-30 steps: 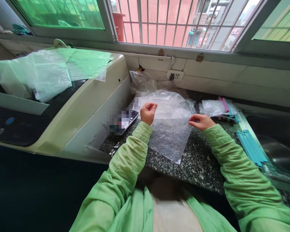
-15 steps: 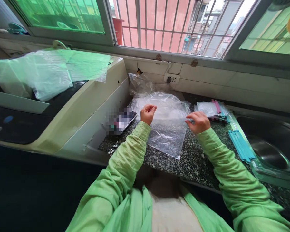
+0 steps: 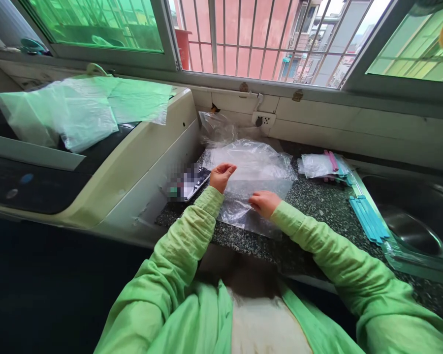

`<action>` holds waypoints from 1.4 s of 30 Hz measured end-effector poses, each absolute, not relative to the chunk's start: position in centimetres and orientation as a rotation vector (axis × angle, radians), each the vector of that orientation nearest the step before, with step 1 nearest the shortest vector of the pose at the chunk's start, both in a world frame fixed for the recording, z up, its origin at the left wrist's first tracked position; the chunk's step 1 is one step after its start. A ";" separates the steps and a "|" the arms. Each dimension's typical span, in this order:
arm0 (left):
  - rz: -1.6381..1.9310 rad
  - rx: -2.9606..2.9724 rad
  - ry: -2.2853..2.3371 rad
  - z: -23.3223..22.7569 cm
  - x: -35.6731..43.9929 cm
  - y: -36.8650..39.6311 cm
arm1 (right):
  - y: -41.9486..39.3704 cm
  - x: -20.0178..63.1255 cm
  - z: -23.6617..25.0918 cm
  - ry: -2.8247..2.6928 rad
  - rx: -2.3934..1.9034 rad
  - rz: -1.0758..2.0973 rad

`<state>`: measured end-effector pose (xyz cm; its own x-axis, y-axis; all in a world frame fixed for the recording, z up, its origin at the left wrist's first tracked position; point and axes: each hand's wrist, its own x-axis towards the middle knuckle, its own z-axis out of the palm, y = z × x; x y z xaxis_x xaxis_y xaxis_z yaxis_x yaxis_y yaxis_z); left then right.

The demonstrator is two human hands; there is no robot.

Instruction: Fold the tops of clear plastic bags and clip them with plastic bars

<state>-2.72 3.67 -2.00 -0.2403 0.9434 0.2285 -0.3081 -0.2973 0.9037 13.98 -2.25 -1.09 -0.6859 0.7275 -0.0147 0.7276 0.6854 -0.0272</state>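
- Bag: on table; corner points near right, long axis unclear.
- Left hand: grip narrow, at bag's left; hold unclear.
- Right hand: grip narrow, over bag; hold unclear.

window daylight | glare on plastic | lower left dark | edges stretched

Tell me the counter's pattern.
The counter is speckled, dark with pale flecks; it shows best in the head view.
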 end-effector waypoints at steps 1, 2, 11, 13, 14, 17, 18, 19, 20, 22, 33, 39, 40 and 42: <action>1.696 1.029 0.934 -2.0 -2.7 3.5 | -2.2 13.0 -1.0 2.940 1.173 -0.089; 1.692 1.035 0.930 -1.9 -2.7 3.4 | -2.2 12.1 -1.1 2.989 1.119 -0.130; 1.492 1.574 1.031 -0.8 -5.8 1.4 | -1.1 10.5 -3.7 3.034 1.112 -0.231; 1.418 1.708 1.063 -0.5 -6.7 1.1 | -1.2 10.8 -3.8 3.074 1.110 -0.226; 1.385 1.776 1.074 -0.4 -7.1 0.9 | -1.4 10.9 -3.8 3.092 1.113 -0.222; 1.287 2.003 1.112 -0.2 -7.8 0.4 | -1.8 11.3 -3.9 3.130 1.122 -0.213; 1.257 2.082 1.129 -0.2 -8.0 0.2 | -2.0 11.5 -3.9 3.138 1.122 -0.210; 1.231 2.160 1.149 -0.3 -8.2 0.0 | -2.1 11.8 -3.9 3.145 1.119 -0.207; 1.213 2.232 1.170 -0.3 -8.4 -0.2 | -2.3 12.1 -4.0 3.148 1.116 -0.201; 1.201 2.360 1.209 -0.6 -8.8 -0.7 | -2.7 12.9 -4.0 3.142 1.120 -0.187; 1.030 3.111 1.123 -3.2 -9.9 -4.8 | -7.7 20.2 -6.0 3.144 1.355 -0.076; 0.897 3.215 1.136 -4.8 -10.6 -5.4 | -10.1 22.6 -5.0 3.364 1.269 -0.111; 0.894 3.217 1.143 -4.9 -10.7 -5.4 | -10.5 22.8 -4.8 3.356 1.273 -0.129; 0.892 3.221 1.143 -5.1 -10.9 -5.5 | -10.9 23.2 -4.5 3.334 1.283 -0.158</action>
<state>-10.91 -5.52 -5.06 0.6759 0.4716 0.5663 0.6639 -0.7233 -0.1900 23.25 -10.89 -4.46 -0.6614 0.6566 0.3625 0.6194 0.7507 -0.2297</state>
